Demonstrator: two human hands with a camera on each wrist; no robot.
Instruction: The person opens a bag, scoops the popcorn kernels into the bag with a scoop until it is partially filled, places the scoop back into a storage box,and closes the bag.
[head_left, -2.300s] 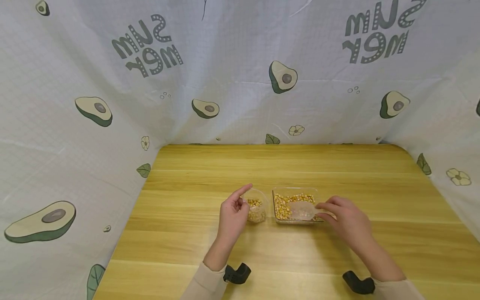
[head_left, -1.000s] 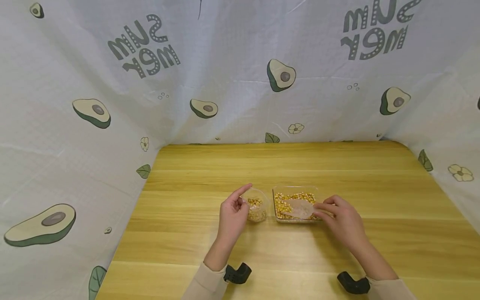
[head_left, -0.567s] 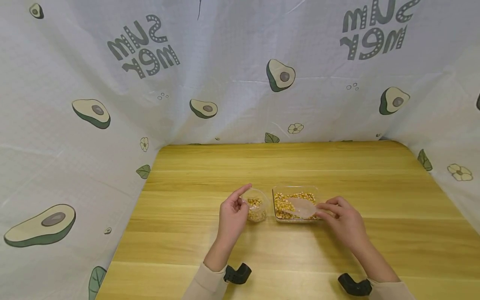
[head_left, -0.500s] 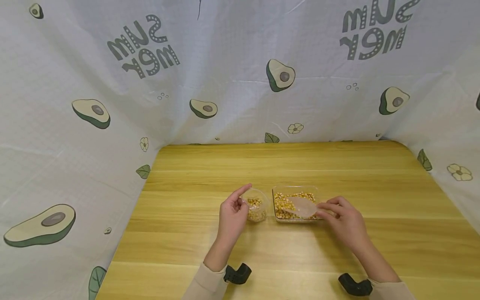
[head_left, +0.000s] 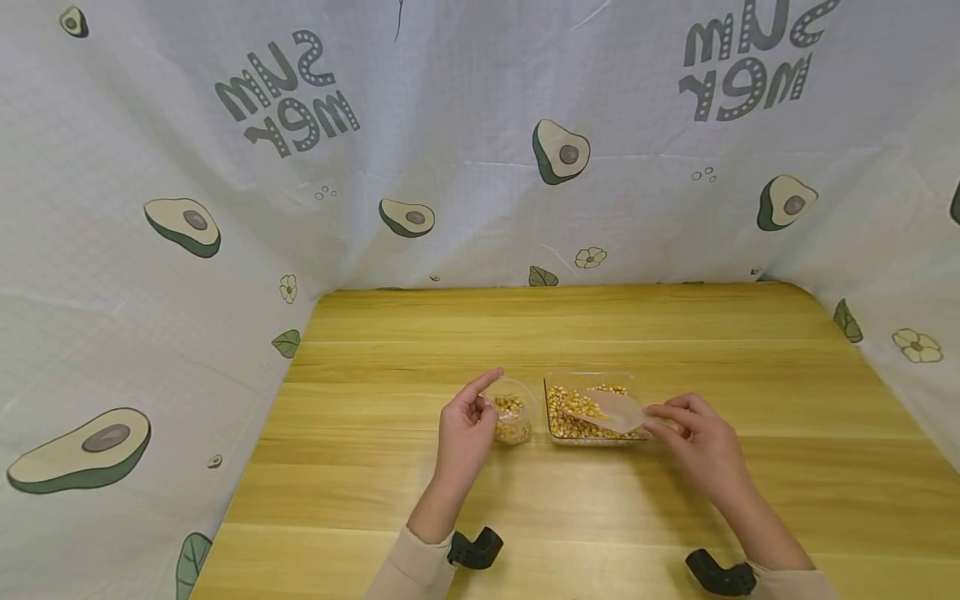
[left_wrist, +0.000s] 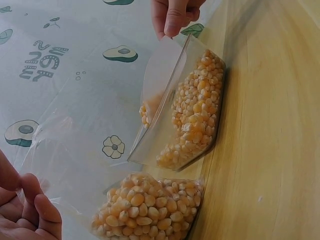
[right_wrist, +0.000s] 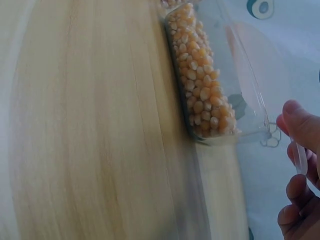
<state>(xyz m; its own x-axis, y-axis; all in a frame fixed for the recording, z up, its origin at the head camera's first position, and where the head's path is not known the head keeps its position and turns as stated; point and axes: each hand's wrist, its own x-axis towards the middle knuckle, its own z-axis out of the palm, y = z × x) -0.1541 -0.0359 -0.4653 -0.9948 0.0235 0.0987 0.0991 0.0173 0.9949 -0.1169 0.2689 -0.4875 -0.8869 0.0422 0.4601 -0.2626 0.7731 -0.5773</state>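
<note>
My left hand (head_left: 465, 429) pinches the upper edge of a clear plastic bag (left_wrist: 145, 210), which stands on the table with dried corn kernels in its bottom. My right hand (head_left: 701, 442) grips the short handle of a translucent scoop (head_left: 621, 410) between thumb and fingers. The scoop is tilted over a clear rectangular container (left_wrist: 150, 152), its front edge low and to the left. Some kernels (left_wrist: 144, 114) lie in the scoop's front part. More loose corn (left_wrist: 197, 105) fills the lower part of the container, just right of the bag.
A wooden table (head_left: 420, 333) carries the bag and the container. A white sheet printed with avocados (head_left: 465, 100) hangs behind it and on both sides. Black curved pieces (head_left: 475, 548) are worn at both wrists.
My right hand has drawn the scoop back to the right and slightly up within the container, and kernels now show in its front. The left hand and the bag have stayed put.
</note>
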